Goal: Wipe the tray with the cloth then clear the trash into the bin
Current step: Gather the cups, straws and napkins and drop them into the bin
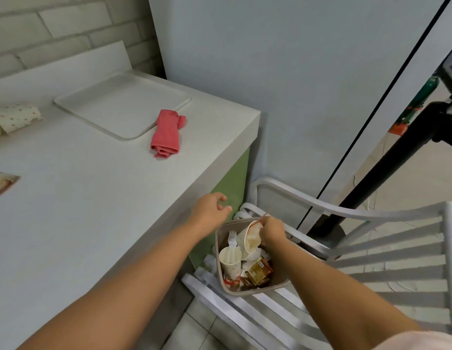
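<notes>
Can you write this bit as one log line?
step: binning trash | right hand: grips paper cup at bin | left hand: empty

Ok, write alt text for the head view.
A person's right hand holds a paper cup in a bin of trash on a white chair; the left hand hovers empty. A white tray and pink cloth lie on the counter.

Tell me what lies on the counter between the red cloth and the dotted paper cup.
The white tray lies flat between the cloth and the cup; the head view shows it.
</notes>
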`<state>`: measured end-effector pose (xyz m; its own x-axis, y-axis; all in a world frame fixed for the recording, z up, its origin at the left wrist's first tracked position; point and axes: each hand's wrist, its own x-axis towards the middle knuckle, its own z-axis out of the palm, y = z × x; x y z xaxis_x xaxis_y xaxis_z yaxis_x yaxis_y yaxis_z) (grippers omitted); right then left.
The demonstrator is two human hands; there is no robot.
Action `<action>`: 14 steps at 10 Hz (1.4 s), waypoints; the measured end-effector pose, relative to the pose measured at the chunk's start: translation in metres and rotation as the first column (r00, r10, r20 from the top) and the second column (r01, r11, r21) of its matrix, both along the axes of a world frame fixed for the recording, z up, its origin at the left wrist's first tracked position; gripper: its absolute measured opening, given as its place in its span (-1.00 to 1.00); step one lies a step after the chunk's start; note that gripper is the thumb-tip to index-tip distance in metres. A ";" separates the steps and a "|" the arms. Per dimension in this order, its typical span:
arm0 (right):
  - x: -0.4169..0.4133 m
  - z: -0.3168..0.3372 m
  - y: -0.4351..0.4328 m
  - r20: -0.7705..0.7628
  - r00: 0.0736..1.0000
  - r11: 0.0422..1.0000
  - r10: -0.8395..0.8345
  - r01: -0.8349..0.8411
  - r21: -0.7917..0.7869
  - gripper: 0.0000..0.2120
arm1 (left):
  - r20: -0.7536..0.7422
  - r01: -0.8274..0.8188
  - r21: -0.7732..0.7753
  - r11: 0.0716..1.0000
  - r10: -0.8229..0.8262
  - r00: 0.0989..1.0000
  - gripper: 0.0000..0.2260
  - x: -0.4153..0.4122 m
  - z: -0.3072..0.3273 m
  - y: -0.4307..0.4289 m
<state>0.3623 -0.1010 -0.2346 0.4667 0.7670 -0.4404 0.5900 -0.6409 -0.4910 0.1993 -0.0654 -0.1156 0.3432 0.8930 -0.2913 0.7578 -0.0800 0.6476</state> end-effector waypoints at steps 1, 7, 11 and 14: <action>-0.001 -0.018 0.002 -0.037 0.999 1.000 -0.023 0.024 0.017 -0.71 | 0.014 0.028 0.020 0.999 -0.028 1.000 -0.71 -0.002 -0.006 -0.001; -0.027 -0.031 0.020 0.037 0.976 0.952 0.215 -0.202 -0.230 -0.70 | 0.080 0.003 0.097 0.995 -0.010 0.997 -0.70 -0.019 -0.015 0.009; -0.027 -0.020 0.016 -0.013 0.908 0.829 0.418 -0.387 -0.403 -0.65 | 0.114 0.026 0.147 0.989 -0.043 0.993 -0.68 -0.021 -0.005 0.012; -0.045 0.076 0.044 -0.036 0.810 0.694 0.585 -0.524 -0.494 -0.66 | 0.240 -0.065 0.213 0.975 0.012 0.971 -0.77 -0.028 0.017 0.021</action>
<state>0.3173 -0.0574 -0.1587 0.0927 0.6208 -0.7784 0.9431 -0.3054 -0.1313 0.1717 -0.0445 -0.0988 0.3426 0.9395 -0.0039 0.5912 -0.2124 0.7781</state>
